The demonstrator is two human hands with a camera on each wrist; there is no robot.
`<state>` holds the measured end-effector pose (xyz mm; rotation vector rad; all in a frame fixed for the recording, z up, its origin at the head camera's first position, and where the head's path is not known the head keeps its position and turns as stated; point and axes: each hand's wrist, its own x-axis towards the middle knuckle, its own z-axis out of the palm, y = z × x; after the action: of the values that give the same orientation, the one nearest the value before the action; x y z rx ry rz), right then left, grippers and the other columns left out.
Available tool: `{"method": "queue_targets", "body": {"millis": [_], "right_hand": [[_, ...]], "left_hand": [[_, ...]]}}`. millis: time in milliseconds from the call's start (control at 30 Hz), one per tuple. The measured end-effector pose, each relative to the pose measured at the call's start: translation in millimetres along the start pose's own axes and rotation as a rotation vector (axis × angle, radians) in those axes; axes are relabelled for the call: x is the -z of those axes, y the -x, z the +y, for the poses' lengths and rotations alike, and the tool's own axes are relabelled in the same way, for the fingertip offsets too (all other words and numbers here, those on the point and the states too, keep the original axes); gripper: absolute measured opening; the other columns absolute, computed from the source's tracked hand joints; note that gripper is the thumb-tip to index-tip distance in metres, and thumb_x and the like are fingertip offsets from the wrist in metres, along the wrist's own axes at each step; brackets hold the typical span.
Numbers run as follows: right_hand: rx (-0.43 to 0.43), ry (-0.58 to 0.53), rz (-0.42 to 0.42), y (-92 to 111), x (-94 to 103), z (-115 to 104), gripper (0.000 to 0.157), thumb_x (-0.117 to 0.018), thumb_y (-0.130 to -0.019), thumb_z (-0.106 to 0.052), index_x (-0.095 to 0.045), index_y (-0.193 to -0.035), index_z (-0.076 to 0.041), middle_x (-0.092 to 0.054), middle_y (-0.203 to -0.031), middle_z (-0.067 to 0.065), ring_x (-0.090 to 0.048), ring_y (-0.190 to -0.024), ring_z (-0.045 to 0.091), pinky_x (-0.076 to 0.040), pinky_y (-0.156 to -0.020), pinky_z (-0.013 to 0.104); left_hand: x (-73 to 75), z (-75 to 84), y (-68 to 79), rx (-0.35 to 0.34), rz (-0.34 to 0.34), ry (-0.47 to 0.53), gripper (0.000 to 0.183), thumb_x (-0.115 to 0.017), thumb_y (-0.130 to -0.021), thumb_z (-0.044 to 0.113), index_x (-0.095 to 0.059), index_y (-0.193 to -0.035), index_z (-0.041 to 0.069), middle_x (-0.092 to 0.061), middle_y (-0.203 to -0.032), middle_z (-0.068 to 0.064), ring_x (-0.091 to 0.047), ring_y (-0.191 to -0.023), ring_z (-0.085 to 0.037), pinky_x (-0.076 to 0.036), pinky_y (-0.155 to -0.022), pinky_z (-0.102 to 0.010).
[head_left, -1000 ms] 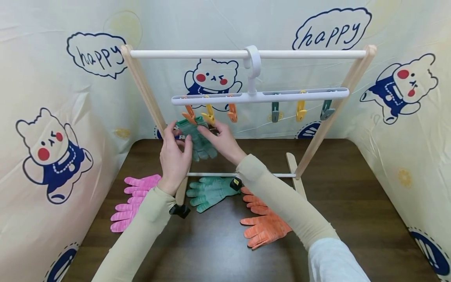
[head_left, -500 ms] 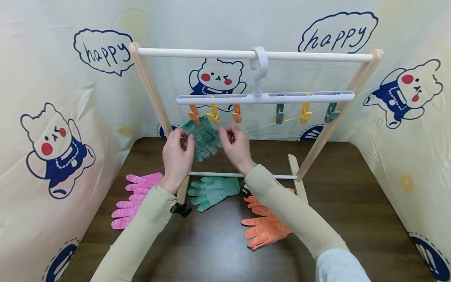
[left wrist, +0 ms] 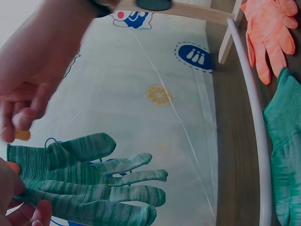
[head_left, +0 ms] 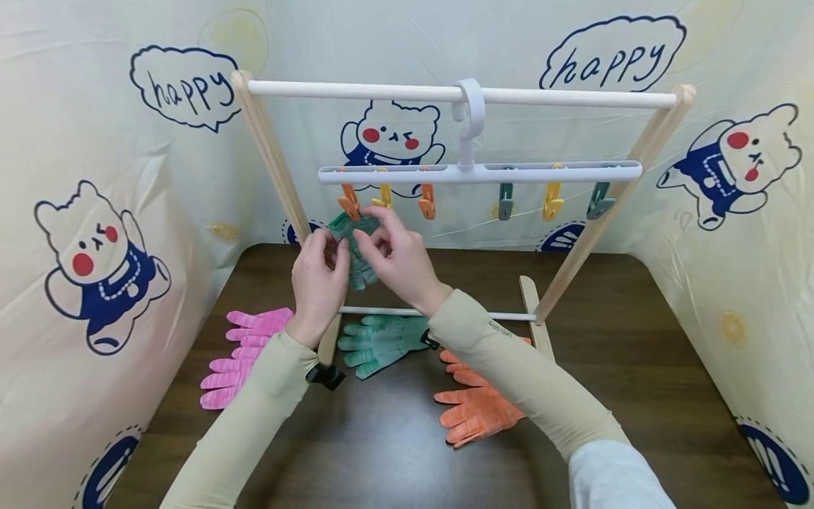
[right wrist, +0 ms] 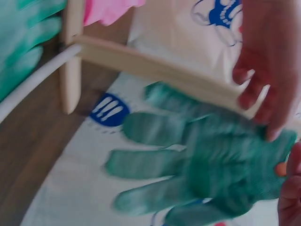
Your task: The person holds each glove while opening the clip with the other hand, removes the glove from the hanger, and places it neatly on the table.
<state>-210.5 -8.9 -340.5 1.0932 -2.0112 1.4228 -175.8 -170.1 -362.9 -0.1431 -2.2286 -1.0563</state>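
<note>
A green striped knit glove hangs fingers down under the left end of the white hanger, its cuff at an orange clothespin. My left hand pinches the cuff's left edge between thumb and fingers. My right hand is in front of the glove's right side, index finger reaching toward the orange clothespin and thumb bent below. In the left wrist view the right hand is apart from the glove, beside a bit of yellow clothespin. An orange clothespin tip shows at the cuff in the right wrist view.
The hanger hooks over the white top bar of a wooden rack. More clothespins, such as a dark green one, line its right half. On the brown table lie pink gloves, another green glove and orange gloves.
My right hand drew back to the right from the yellow clothespin, then came left again over the glove. The left hand stays at the cuff. The view has shifted slightly.
</note>
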Motion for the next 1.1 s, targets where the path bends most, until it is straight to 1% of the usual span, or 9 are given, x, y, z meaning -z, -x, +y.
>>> {"method": "queue_targets", "body": {"millis": [133, 233, 400, 533, 633, 733, 867, 1000, 1100], "right_hand": [[-0.100, 0.003, -0.059, -11.8, -6.9, -18.4, 0.057, -0.062, -0.105, -0.015, -0.037, -0.152, 0.003, -0.069, -0.076, 0.003, -0.052, -0.053, 0.006, -0.045, -0.050, 0.024], [-0.172, 0.022, -0.090, -18.9, -11.3, -29.4, 0.065, -0.059, -0.106, -0.019, -0.027, -0.158, 0.003, -0.068, -0.076, 0.003, -0.054, -0.051, 0.007, -0.045, -0.048, 0.025], [-0.277, 0.034, -0.093, -24.1, -15.6, -38.4, 0.069, -0.055, -0.108, -0.023, -0.018, -0.162, 0.002, -0.063, -0.070, 0.003, -0.054, -0.048, 0.011, -0.045, -0.045, 0.026], [-0.326, 0.021, -0.104, -28.4, -15.5, -38.0, 0.066, -0.048, -0.111, -0.024, -0.013, -0.163, -0.002, -0.057, -0.066, 0.005, -0.053, -0.046, 0.015, -0.044, -0.043, 0.028], [-0.372, -0.030, -0.124, -33.8, -14.1, -34.6, 0.059, -0.043, -0.113, -0.025, -0.017, -0.163, -0.008, -0.054, -0.068, 0.007, -0.054, -0.049, 0.018, -0.044, -0.044, 0.027], [-0.445, -0.138, -0.139, -38.7, -12.1, -30.6, 0.055, -0.042, -0.113, -0.026, -0.022, -0.163, -0.016, -0.056, -0.070, 0.008, -0.055, -0.051, 0.021, -0.042, -0.045, 0.027], [-0.514, -0.263, -0.150, -41.9, -10.1, -27.4, 0.053, -0.043, -0.113, -0.027, -0.026, -0.163, -0.020, -0.060, -0.070, 0.009, -0.054, -0.048, 0.027, -0.043, -0.044, 0.028], [-0.518, -0.310, -0.142, -42.9, -9.3, -27.2, 0.050, -0.043, -0.113, -0.026, -0.029, -0.161, -0.017, -0.061, -0.067, 0.009, -0.054, -0.047, 0.033, -0.045, -0.044, 0.028], [-0.515, -0.328, -0.127, -43.3, -9.2, -27.5, 0.047, -0.044, -0.113, -0.026, -0.032, -0.158, -0.019, -0.060, -0.066, 0.009, -0.053, -0.045, 0.030, -0.045, -0.044, 0.029]], "left_hand": [[1.3, 1.4, 0.8, -0.002, -0.005, -0.011, 0.017, -0.060, -0.105, 0.016, -0.062, -0.107, -0.001, -0.061, -0.095, -0.016, -0.061, -0.079, -0.030, -0.047, -0.068, -0.040], [2.0, 3.2, 1.1, 0.003, -0.017, -0.009, 0.014, -0.060, -0.103, 0.011, -0.063, -0.111, -0.001, -0.062, -0.098, -0.018, -0.060, -0.080, -0.032, -0.049, -0.070, -0.041], [1.6, 4.0, 1.2, 0.002, -0.024, -0.009, 0.014, -0.059, -0.103, 0.007, -0.063, -0.113, -0.001, -0.062, -0.098, -0.020, -0.059, -0.081, -0.034, -0.050, -0.072, -0.043], [0.9, 4.1, 1.3, -0.002, -0.026, -0.024, 0.013, -0.058, -0.104, 0.009, -0.062, -0.110, -0.002, -0.062, -0.098, -0.019, -0.062, -0.082, -0.034, -0.051, -0.073, -0.044], [0.6, 4.2, 1.4, 0.002, -0.029, -0.031, 0.013, -0.058, -0.105, 0.011, -0.062, -0.107, -0.002, -0.062, -0.096, -0.018, -0.063, -0.083, -0.034, -0.051, -0.072, -0.045], [0.3, 3.9, 1.5, 0.003, -0.035, -0.036, 0.014, -0.058, -0.106, 0.013, -0.061, -0.106, -0.001, -0.061, -0.095, -0.018, -0.064, -0.083, -0.034, -0.051, -0.072, -0.045], [0.1, 4.0, 1.6, 0.000, -0.034, -0.044, 0.014, -0.057, -0.106, 0.012, -0.061, -0.105, -0.001, -0.061, -0.094, -0.018, -0.064, -0.084, -0.034, -0.052, -0.073, -0.046], [-0.3, 4.2, 2.0, 0.002, -0.035, -0.042, 0.012, -0.057, -0.105, 0.010, -0.061, -0.105, -0.002, -0.061, -0.095, -0.019, -0.064, -0.084, -0.035, -0.052, -0.073, -0.047], [-0.3, 4.7, 1.9, 0.004, -0.038, -0.039, 0.012, -0.058, -0.105, 0.010, -0.061, -0.105, -0.002, -0.061, -0.095, -0.019, -0.064, -0.084, -0.035, -0.053, -0.074, -0.047]]}}
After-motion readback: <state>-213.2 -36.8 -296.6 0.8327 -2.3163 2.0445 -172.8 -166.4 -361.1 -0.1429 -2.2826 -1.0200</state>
